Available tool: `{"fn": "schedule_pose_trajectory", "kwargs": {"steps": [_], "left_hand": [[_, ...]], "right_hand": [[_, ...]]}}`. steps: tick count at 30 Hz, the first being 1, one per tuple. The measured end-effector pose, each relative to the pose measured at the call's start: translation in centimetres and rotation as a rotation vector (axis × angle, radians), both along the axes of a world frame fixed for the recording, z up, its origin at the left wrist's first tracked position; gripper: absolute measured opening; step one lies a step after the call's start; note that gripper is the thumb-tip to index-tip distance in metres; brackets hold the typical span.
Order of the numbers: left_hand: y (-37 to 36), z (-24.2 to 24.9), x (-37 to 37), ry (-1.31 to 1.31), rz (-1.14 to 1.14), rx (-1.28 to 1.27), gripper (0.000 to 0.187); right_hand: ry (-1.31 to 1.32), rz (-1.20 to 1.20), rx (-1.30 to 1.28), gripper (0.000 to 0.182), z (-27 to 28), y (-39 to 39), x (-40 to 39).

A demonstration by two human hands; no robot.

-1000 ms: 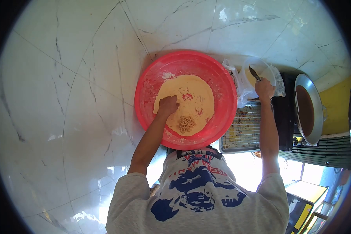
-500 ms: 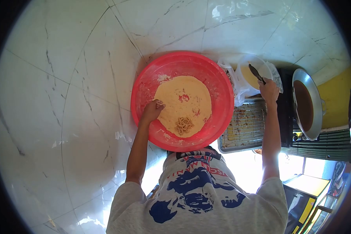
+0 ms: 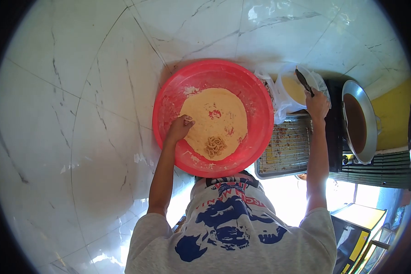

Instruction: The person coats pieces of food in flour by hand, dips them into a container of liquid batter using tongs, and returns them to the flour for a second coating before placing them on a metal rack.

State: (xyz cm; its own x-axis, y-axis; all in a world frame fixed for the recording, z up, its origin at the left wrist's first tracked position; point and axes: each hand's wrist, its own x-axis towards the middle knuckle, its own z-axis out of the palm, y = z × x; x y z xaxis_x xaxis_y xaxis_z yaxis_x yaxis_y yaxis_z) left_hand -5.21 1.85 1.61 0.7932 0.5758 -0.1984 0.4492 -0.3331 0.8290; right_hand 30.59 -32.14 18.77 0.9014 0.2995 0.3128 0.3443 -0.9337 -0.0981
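In my right hand (image 3: pixel 318 106) is a black tongs-like utensil (image 3: pixel 302 78), its dark end tilted up over a white bucket (image 3: pixel 285 73) of pale yellow batter (image 3: pixel 293 90). My left hand (image 3: pixel 180 128) is over the left part of a large red basin (image 3: pixel 255 82), with its fingers curled together. Something small and pale shows at those fingertips, too small to name. Pale yellow flour (image 3: pixel 201 107) covers the basin's bottom, and a clump of flour-coated strips (image 3: pixel 215 146) lies in it near my body.
A wire rack on a metal tray (image 3: pixel 285 146), scattered with crumbs, is right of the basin. Beyond it, a wide metal pan (image 3: pixel 373 130) holds brown liquid (image 3: pixel 355 123). Plastic bags (image 3: pixel 281 109) surround the bucket. A tiled marble-patterned surface (image 3: pixel 100 82) extends left.
My right hand has shifted slightly right, and the utensil's dark end has moved up and right over the bucket. The left hand stays almost still.
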Motion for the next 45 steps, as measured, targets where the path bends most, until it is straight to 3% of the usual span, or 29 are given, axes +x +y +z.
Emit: {"fn": "schedule_pose_trajectory", "kwargs": {"steps": [8,14,21,25,29,32,35,38,41,45], "left_hand": [[-0.3,-0.7,0.2,0.027,-0.029,-0.015,0.036],[-0.6,0.0,0.5,0.069,-0.037,0.001,0.036],[-0.6,0.1,0.4,0.067,-0.047,0.015,0.037],[-0.9,0.2,0.4,0.076,-0.046,0.009,0.037],[-1.0,0.1,0.1,0.026,-0.052,0.019,0.034],[-1.2,0.4,0.2,0.054,-0.033,0.002,0.034],[-1.0,-0.3,0.2,0.043,-0.039,0.009,0.034],[-0.9,0.3,0.4,0.107,-0.057,0.005,0.036],[-0.9,0.0,0.3,0.089,-0.065,0.006,0.036],[-1.1,0.7,0.3,0.122,-0.063,0.017,0.037]], "right_hand": [[0.01,-0.005,0.098,0.038,-0.2,-0.4,-0.2],[0.209,0.437,0.416,0.031,2.4,1.3,-3.3],[0.501,0.83,-0.203,0.018,0.6,5.3,-12.3],[0.493,0.98,-0.313,0.017,-4.4,6.4,-16.5],[0.46,1.052,-0.339,0.019,-5.0,6.8,-17.9],[0.484,1.015,-0.344,0.019,-4.1,6.7,-17.3],[0.422,1.007,-0.108,0.019,-3.3,6.0,-15.6],[0.417,0.828,-0.015,0.024,-1.4,5.4,-13.7],[0.215,0.629,0.374,0.033,-1.1,4.4,-10.9],[0.209,0.255,0.155,0.054,0.4,2.3,-6.3]]}}
